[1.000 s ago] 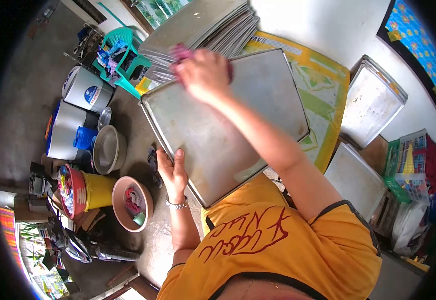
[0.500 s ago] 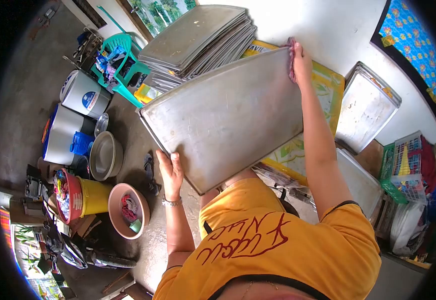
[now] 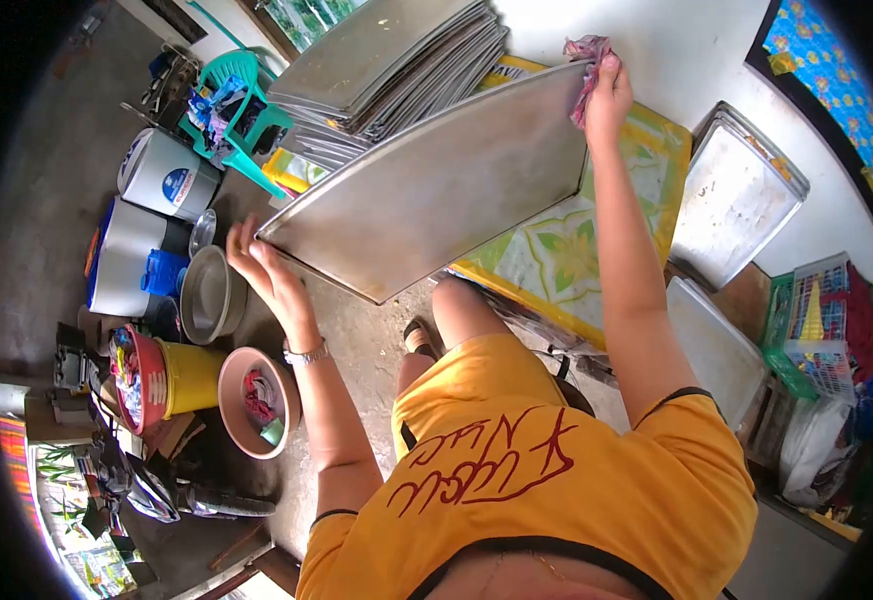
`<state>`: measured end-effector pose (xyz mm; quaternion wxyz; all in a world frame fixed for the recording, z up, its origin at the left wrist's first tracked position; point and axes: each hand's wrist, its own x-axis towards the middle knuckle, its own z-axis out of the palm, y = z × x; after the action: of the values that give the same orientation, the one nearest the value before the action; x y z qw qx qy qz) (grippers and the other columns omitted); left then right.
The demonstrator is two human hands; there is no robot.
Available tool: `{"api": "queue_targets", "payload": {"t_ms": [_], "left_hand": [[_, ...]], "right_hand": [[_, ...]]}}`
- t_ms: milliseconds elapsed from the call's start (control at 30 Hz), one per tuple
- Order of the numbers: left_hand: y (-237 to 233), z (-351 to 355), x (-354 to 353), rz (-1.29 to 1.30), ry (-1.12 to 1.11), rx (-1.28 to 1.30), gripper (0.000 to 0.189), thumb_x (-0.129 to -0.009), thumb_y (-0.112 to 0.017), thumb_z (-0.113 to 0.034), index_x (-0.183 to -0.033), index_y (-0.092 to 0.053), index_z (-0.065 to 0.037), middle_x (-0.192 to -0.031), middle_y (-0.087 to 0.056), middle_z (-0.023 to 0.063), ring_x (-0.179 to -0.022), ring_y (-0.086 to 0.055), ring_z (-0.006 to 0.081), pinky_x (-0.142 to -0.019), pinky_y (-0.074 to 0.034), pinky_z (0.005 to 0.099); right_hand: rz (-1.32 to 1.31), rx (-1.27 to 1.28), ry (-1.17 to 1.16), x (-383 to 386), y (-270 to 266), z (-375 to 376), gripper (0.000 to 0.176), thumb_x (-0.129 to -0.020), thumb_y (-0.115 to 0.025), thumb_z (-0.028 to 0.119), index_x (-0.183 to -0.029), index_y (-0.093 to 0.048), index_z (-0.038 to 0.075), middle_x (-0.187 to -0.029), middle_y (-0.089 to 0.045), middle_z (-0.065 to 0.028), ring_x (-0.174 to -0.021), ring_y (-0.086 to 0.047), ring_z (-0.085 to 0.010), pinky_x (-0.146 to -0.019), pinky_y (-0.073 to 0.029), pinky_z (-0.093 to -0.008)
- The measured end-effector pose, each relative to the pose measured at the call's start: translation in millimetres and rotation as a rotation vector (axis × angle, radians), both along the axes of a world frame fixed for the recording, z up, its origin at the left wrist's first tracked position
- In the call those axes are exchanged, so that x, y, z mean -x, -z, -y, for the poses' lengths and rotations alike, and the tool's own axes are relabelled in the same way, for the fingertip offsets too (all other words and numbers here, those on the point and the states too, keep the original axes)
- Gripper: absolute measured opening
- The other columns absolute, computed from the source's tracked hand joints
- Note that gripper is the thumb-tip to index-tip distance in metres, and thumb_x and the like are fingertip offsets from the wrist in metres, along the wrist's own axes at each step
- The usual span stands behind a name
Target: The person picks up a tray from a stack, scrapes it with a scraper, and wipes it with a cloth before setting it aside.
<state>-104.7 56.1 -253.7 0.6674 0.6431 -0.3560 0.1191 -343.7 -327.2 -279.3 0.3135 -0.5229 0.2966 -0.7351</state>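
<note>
A large metal tray (image 3: 437, 180) is held up, tilted, in front of me over the floor and the table edge. My right hand (image 3: 607, 95) grips its upper right corner, with a reddish-purple cloth (image 3: 585, 75) pinched against the rim. At the tray's left corner is my left hand (image 3: 272, 275), its fingers apart and raised beside the edge; whether the palm touches the rim is hard to tell. Behind the held tray stands a tall stack of similar metal trays (image 3: 357, 60) on a table with a yellow patterned cover (image 3: 557, 255).
More trays (image 3: 737, 200) lean against the wall at the right, near plastic crates (image 3: 807, 320). On the left are a green chair (image 3: 237, 75), white containers (image 3: 132, 260), a grey basin (image 3: 212, 300), a yellow bucket (image 3: 192, 375) and a pink basin (image 3: 292, 400).
The tray has moved up and tilted more steeply. My left hand has shifted up and left, from the lower edge to the left corner, its fingers spreading. My right hand and the cloth have risen slightly.
</note>
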Motion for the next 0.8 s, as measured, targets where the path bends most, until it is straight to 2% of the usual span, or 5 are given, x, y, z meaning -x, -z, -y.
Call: {"api": "queue_targets", "payload": {"t_ms": [133,233,433,600,800], "left_hand": [[-63,31,39,0.630,-0.121,-0.392,0.037,-0.093,-0.062,-0.028,-0.118,-0.059,-0.002,-0.111,-0.063,0.0171,-0.101,-0.059,0.0295,-0.095,-0.040,0.0394],[-67,73,74,1.016,-0.207,-0.602,0.041,-0.091,-0.057,-0.047,-0.099,-0.064,-0.008,-0.091,-0.067,0.0127,-0.085,-0.066,0.0264,-0.084,-0.047,0.0480],[-66,118,91,0.988,-0.240,-0.630,0.048,-0.088,-0.058,-0.055,-0.064,-0.049,-0.014,-0.048,-0.055,0.0041,-0.040,-0.057,0.0242,-0.037,-0.043,0.0347],[-59,129,77,0.991,-0.329,-0.535,0.050,-0.085,-0.061,-0.057,-0.059,-0.052,-0.015,-0.046,-0.054,0.0064,-0.039,-0.055,0.0256,-0.037,-0.040,0.0352],[-60,124,72,1.043,-0.332,-0.455,0.050,-0.085,-0.062,-0.056,-0.059,-0.048,-0.016,-0.045,-0.052,0.0043,-0.038,-0.054,0.0229,-0.036,-0.042,0.0341]], "right_hand": [[0.051,0.055,-0.038,4,3,2,0.037,-0.099,-0.051,0.037,-0.097,-0.062,0.002,-0.077,-0.059,-0.0042,-0.072,-0.051,-0.0137,-0.070,-0.044,-0.0302],[0.105,0.110,-0.131,8,6,5,0.036,-0.099,-0.050,0.035,-0.098,-0.062,0.001,-0.076,-0.060,-0.0054,-0.072,-0.052,-0.0144,-0.070,-0.044,-0.0307],[-0.261,-0.213,0.003,26,54,-21,0.042,-0.101,-0.043,0.035,-0.113,-0.057,-0.004,-0.097,-0.064,-0.0151,-0.089,-0.058,-0.0259,-0.086,-0.045,-0.0355],[-0.342,-0.194,0.077,28,152,-35,0.034,-0.099,-0.044,0.030,-0.108,-0.059,0.000,-0.085,-0.065,-0.0178,-0.077,-0.063,-0.0332,-0.071,-0.049,-0.0410],[-0.382,-0.154,0.090,38,136,-13,0.034,-0.098,-0.046,0.029,-0.113,-0.059,0.002,-0.095,-0.066,-0.0197,-0.084,-0.063,-0.0376,-0.076,-0.048,-0.0439]]}}
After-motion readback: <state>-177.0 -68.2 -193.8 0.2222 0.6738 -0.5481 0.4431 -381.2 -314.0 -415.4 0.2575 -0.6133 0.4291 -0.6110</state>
